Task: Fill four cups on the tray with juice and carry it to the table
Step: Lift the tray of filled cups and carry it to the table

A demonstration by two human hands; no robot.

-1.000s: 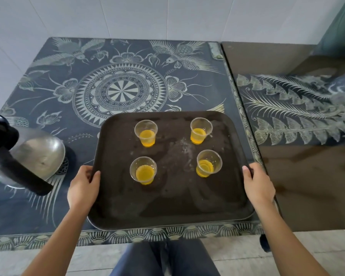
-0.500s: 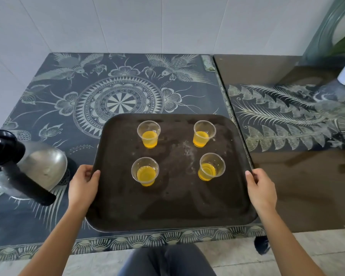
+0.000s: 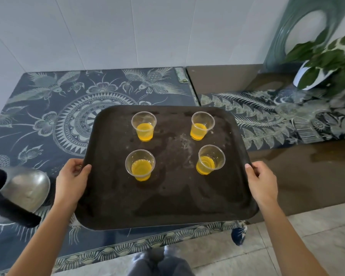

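Observation:
A dark brown tray is held above the patterned blue table. My left hand grips its left rim and my right hand grips its right rim. On the tray stand several clear plastic cups, each partly filled with orange juice: back left cup, back right cup, front left cup, front right cup. All cups are upright.
A steel kettle with a black handle sits on the table at the left. A glossy brown table with a patterned runner adjoins on the right, with a potted plant at its far end. White tiled wall behind.
The tray has risen off the blue table and looks larger and closer. My view has tilted up, bringing the plant and more of the wall into sight.

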